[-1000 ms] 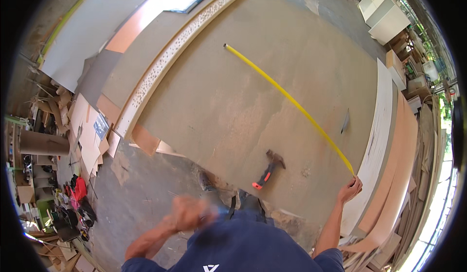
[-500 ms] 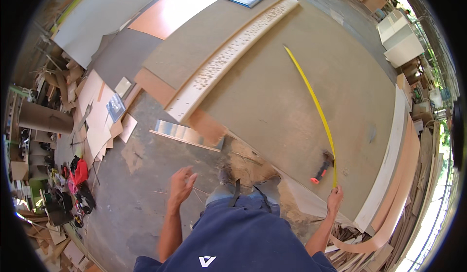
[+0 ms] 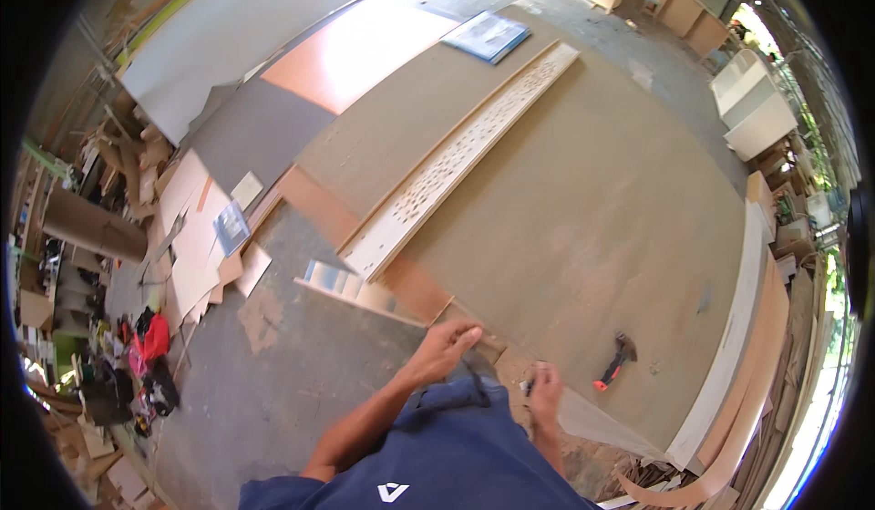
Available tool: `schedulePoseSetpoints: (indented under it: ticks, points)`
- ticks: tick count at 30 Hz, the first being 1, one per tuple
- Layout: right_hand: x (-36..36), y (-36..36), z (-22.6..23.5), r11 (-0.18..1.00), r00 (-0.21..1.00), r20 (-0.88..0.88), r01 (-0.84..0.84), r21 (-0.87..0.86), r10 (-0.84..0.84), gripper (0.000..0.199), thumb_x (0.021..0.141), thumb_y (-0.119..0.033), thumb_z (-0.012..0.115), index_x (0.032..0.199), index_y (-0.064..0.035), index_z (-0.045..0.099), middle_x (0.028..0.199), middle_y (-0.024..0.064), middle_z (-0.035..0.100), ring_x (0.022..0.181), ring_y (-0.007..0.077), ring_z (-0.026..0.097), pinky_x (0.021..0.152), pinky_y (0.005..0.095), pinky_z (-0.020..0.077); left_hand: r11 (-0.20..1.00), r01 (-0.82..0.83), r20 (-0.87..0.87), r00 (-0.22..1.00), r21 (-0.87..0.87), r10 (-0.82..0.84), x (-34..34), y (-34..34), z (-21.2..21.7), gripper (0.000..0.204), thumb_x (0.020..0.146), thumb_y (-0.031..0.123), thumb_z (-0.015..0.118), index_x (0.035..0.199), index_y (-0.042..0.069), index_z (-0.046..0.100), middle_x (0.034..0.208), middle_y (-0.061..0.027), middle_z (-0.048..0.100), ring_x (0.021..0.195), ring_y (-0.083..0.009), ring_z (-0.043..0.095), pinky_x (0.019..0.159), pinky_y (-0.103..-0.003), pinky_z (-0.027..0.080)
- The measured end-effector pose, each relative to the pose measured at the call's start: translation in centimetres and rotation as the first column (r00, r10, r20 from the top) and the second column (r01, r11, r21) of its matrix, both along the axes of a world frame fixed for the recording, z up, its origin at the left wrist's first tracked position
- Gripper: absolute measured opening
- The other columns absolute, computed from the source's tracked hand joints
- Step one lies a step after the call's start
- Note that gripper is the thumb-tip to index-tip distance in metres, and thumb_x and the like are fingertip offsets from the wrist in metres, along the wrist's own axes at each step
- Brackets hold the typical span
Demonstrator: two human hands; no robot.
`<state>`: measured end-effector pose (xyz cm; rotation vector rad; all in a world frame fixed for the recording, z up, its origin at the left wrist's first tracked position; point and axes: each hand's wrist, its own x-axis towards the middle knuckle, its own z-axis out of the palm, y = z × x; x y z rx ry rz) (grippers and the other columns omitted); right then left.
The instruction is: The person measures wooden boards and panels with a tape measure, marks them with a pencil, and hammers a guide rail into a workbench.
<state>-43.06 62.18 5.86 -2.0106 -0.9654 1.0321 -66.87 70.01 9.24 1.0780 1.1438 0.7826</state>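
My left hand (image 3: 445, 344) is in front of my waist, near the board stack's front edge, its fingers curled together. Whatever may be in its fingers is hidden. My right hand (image 3: 545, 393) is closed around a small dark object, probably the tape measure (image 3: 528, 387), of which only a bit shows. On the large brown board (image 3: 565, 209) lies a hammer (image 3: 617, 360) with a black and red handle, right of my right hand. A long white strip with many small holes (image 3: 465, 159) rests across the board on the left.
Blue-edged packs (image 3: 488, 36) lie at the board's far end. Sheet offcuts (image 3: 196, 236) and a red bag (image 3: 151, 334) are on the floor at left. A curved tan strip (image 3: 756, 382) and stacked wood line the right side. White cabinets (image 3: 755, 104) stand at far right.
The long yellow tape blade that lay across the board is no longer in view. My right hand has moved left to my waist; my left hand has moved right and its fingers have curled.
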Motion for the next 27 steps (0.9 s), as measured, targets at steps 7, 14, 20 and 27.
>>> schedulePoseSetpoints:
  ticks: [7,14,20,27]
  points:
    - [-10.3,9.9,7.1,0.804,0.853,-0.174,-0.369,0.467,0.493,0.042,0.102,-0.027,0.045,0.131,0.0024,0.051,0.131,0.0212,0.054,0.126,0.0336,0.048,0.107,0.0378,0.0352,0.927,-0.263,0.365,0.863,-0.267,0.350,1.0,2.9,-1.3,0.035,0.096,0.033,0.058,0.118,0.005,0.056,0.102,-0.0069,0.063,0.096,-0.0152,0.060,0.086,-0.028,0.048]
    - [-2.0,13.2,1.4,0.831,0.825,0.563,-0.343,0.438,0.044,0.051,0.095,-0.031,0.054,0.134,0.0020,0.047,0.138,0.0210,0.046,0.131,0.0353,0.040,0.111,0.0450,0.0288,0.806,-0.582,0.211,0.779,-0.109,0.591,-8.4,12.1,1.4,0.022,0.091,0.022,0.062,0.100,0.003,0.057,0.080,-0.0094,0.061,0.059,-0.0182,0.060,0.051,-0.030,0.052]
    - [9.5,7.3,-7.3,0.821,0.464,0.849,0.567,-0.066,-0.253,0.069,0.089,-0.035,0.062,0.143,-0.0020,0.036,0.150,0.0150,0.034,0.142,0.0313,0.026,0.114,0.0508,0.0201,0.873,-0.205,-0.632,0.620,0.442,0.466,-21.8,25.6,-3.7,0.038,0.086,0.026,0.068,0.111,0.000,0.056,0.097,-0.0172,0.058,0.089,-0.0329,0.059,0.077,-0.041,0.049]
    - [11.0,6.5,-4.2,0.591,0.489,0.823,0.768,-0.247,-0.291,0.060,0.094,-0.030,0.058,0.142,-0.0013,0.037,0.149,0.0129,0.036,0.137,0.0298,0.034,0.109,0.0482,0.0289,0.837,0.303,-0.838,0.463,0.456,0.289,-26.3,33.5,-7.8,0.049,0.078,0.027,0.076,0.115,0.001,0.056,0.112,-0.0198,0.052,0.113,-0.0370,0.048,0.091,-0.044,0.044]
